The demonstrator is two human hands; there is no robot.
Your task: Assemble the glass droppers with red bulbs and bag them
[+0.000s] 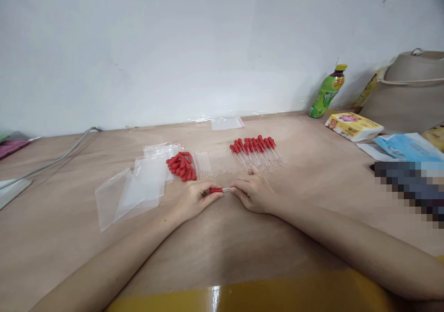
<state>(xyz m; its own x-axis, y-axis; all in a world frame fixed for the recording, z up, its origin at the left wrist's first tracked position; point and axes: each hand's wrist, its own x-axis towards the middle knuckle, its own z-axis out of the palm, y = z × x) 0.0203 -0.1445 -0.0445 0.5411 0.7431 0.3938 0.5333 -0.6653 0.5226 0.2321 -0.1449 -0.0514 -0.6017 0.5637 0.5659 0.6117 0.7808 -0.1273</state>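
Observation:
Between finger and thumb, my left hand [197, 198] pinches a red rubber bulb [216, 190]. My right hand [254, 192] grips a thin clear glass tube [226, 189], whose left end meets the bulb's mouth; how deep it sits inside I cannot tell. Just beyond my left hand lies a pile of loose red bulbs [181, 165]. A row of bare clear tubes [213, 163] is laid out to the right of that pile. Past my right hand, several droppers with red bulbs fitted [255, 146] lie side by side, bulbs toward the wall.
Clear plastic bags [144, 187] lie left of the bulbs, with a small bag [227, 124] near the wall. On the right stand a green bottle [328, 92], a yellow tissue pack [354, 126], a blue packet [409, 148] and a beige bag [405, 94]. A grey cable [65, 154] crosses the left.

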